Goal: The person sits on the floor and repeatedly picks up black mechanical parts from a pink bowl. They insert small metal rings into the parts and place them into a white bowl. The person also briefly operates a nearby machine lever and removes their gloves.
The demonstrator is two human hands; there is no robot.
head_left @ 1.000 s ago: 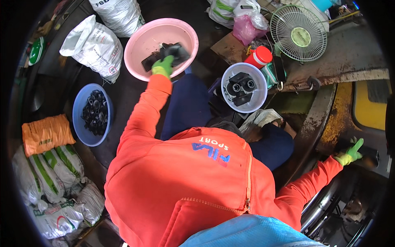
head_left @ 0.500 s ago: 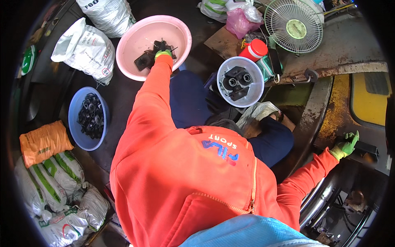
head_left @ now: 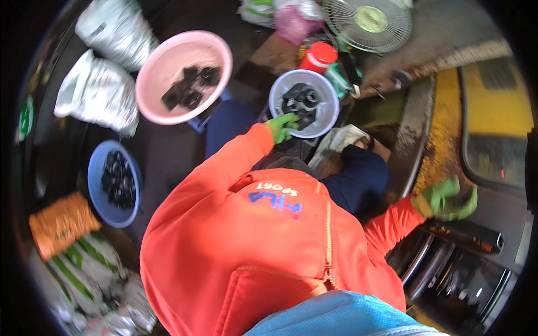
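Note:
My left hand (head_left: 282,127), in a green glove, is at the near left rim of a light blue bucket (head_left: 276,115). Its fingers are stretched out and apart, with nothing seen in them. Inside the bucket lie several black moulded parts (head_left: 307,98) with ring-shaped openings. Out to the right, my gloved right hand (head_left: 448,200) is open, thumb and fingers spread and slightly blurred. It is just above a dark bar-shaped handle (head_left: 468,235) on a yellow and grey machine panel (head_left: 443,134). Whether it touches the panel is unclear.
A pink basin (head_left: 147,92) holds several black parts. At left stand a blue tub (head_left: 94,187) of small black pieces, white sacks (head_left: 98,92) and an orange bag (head_left: 64,224). A red-lidded jug (head_left: 319,56) and a fan (head_left: 367,22) are beyond the bucket.
My left hand has come out of the pink basin and moved right to the bucket. My right hand has shifted from beside the handle to above it, fingers spreading. The whole view has shifted.

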